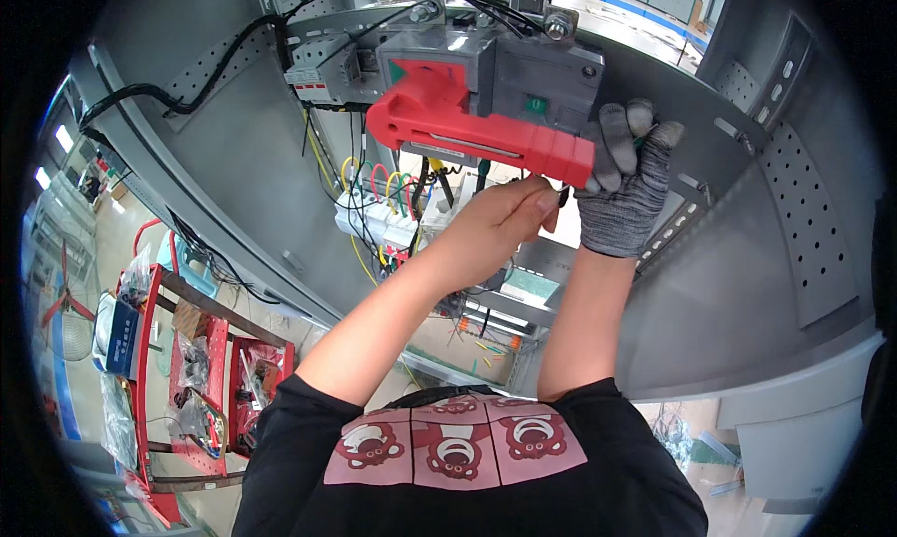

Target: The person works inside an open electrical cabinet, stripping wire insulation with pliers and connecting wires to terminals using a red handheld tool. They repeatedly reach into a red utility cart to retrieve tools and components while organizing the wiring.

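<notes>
Red switch handle point(467, 126) juts just above both hands: gloved right hand point(624, 186) grips its end, bare left hand point(500, 221) pinches something small beneath. Steadying the handle seems wise.

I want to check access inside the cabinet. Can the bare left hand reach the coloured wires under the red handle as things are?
Probably yes. The left hand is just beside the coloured wires, and nothing lies between them; the red handle sits above.

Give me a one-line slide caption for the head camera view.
Bare left hand and gloved right hand work beneath a red lever handle inside a grey electrical cabinet.
</notes>
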### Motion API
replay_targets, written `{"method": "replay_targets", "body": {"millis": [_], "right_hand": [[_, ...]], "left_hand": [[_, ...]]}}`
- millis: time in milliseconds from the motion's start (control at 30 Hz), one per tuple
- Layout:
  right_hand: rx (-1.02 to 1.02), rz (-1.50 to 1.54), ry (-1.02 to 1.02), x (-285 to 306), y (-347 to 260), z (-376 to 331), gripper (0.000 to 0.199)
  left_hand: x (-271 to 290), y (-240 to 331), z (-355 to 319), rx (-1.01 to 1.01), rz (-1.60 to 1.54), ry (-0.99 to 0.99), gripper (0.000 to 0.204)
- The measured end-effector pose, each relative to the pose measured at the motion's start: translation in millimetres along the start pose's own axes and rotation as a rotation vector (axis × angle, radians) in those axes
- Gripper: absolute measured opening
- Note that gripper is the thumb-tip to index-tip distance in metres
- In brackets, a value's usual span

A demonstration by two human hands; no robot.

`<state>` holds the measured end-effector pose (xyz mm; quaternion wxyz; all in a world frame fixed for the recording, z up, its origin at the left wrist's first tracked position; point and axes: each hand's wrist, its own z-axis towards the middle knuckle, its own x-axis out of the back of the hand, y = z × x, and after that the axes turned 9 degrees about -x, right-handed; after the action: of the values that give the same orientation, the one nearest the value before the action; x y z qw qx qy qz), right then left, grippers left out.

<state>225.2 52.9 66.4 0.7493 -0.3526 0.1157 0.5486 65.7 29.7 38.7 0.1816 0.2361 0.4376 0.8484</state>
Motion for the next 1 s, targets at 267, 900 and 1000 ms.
{"method": "replay_targets", "body": {"millis": [267,900,1000], "right_hand": [[-0.104,-0.836,0.896,-22.1,11.4,-56.3,0.02],[0.297,-0.776,0.404,-44.8,-0.9,-75.3,0.048],[0.099,-0.504,0.415,-22.0,11.0,-127.1,0.049]], "left_hand": [[0.8,9.4,-29.3,-0.154,0.549,0.134,0.014],[6.9,9.5,-51.9,0.024,0.341,0.162,0.033],[17.1,11.3,-88.7,0.06,0.385,0.216,0.033]]}}
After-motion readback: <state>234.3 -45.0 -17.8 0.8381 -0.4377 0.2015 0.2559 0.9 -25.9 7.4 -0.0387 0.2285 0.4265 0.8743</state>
